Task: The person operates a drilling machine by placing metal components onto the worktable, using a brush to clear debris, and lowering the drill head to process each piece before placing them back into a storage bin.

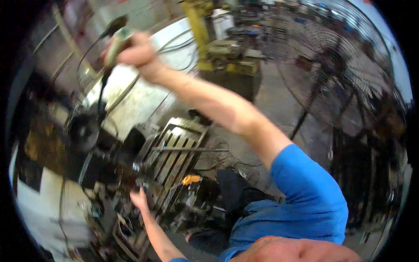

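Gripping the saw handle [117, 43] w/ right hand [139, 53] closed at 11 o'clock; feels stiff, heavy. Left hand [139, 199] open, steadying the clamped metal [144, 185] at 7.

The tool in my right hand [137, 54] is a pale greenish handle [117, 43], elongated and rounded, blurred so its surface detail is lost. It stands tilted, its top leaning away toward a dark head [114, 25] that juts out above my fingers. A thin black cable [103, 85] leaves its lower end and hangs down in a loose curve. It is raised high, well clear of everything below. Under my left hand [139, 198] lies a cluttered heap of dark metal parts [131, 174], greasy and tangled, just beside a slatted metal frame [176, 150] lying flat; what exactly my fingers touch I cannot tell.
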Motion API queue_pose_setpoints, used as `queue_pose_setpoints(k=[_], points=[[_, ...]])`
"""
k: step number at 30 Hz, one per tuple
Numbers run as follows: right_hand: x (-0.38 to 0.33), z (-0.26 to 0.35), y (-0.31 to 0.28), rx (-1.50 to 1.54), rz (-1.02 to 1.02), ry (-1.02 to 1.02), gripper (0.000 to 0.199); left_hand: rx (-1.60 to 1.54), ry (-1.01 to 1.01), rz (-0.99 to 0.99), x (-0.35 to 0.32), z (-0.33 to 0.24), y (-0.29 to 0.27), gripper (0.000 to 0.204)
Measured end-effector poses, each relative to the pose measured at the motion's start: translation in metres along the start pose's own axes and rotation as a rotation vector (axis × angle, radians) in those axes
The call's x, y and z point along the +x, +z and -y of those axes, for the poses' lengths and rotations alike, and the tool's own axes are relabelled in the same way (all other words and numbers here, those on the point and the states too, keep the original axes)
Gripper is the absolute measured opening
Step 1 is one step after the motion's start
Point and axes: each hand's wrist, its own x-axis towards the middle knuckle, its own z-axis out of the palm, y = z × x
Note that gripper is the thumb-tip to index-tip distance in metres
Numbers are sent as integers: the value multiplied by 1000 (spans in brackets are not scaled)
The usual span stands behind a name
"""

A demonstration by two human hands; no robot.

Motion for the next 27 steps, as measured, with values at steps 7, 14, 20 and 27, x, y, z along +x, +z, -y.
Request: queue_pose_setpoints(k=[7,14,20,27], points=[[-37,51,-31,-138,184,-95,24,212,-186,80,-6,-31,11,41],[-104,44,-51,-347,225,-30,37,190,-257,23,-1,-32,10,37],[-130,42,-45,-424,195,40,35,154,-260,27,-1,-28,9,37],[-150,32,-37,-383,76,22,33,204,-270,33,-2,-34,4,34]])
